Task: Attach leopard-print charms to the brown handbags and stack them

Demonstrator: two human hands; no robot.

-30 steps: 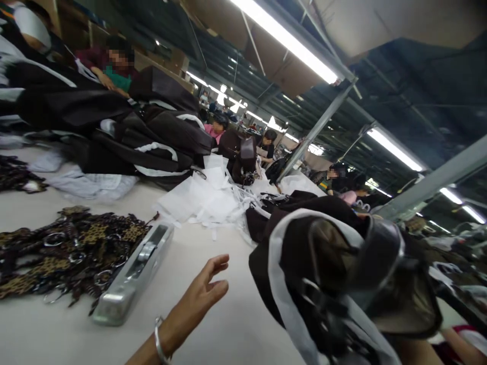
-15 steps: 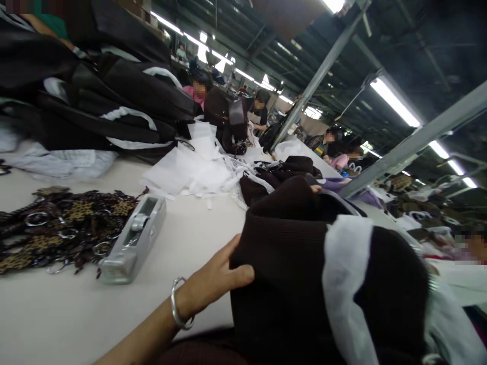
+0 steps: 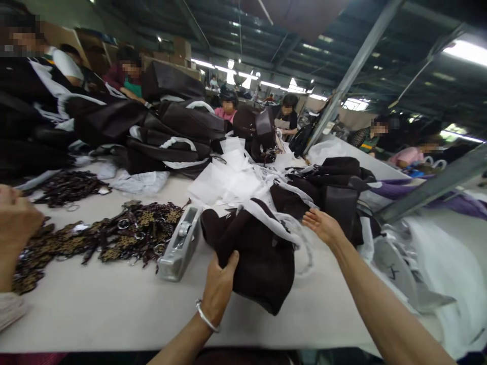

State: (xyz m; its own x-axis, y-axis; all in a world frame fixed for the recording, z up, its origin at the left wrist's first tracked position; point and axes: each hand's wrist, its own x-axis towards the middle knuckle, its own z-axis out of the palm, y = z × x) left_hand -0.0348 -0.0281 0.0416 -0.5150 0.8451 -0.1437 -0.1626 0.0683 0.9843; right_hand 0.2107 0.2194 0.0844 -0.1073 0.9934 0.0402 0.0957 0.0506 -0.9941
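My left hand (image 3: 218, 286), with a silver bangle at the wrist, grips the near left side of a dark brown bag (image 3: 264, 268). The bag is tilted above the white table, and its handle (image 3: 272, 220) is wrapped in white material. To the right of the bag, my right hand (image 3: 323, 225) is held out with its fingers stretched and nothing in them. Just beyond it lie more dark bags (image 3: 340, 203). A grey tape dispenser (image 3: 177, 256) stands left of the bag I hold.
Dark charms with metal rings (image 3: 140, 230) are heaped on the left, where another person's hand (image 3: 19, 223) reaches in. White paper sheets (image 3: 224, 177) lie behind the bag. Dark bags (image 3: 178, 121) are piled at the back left. White plastic (image 3: 429, 263) covers the right side.
The bag has moved away from me and leftward in my left hand. My right hand, mostly hidden behind the bag before, now shows apart from it. The view has turned left.
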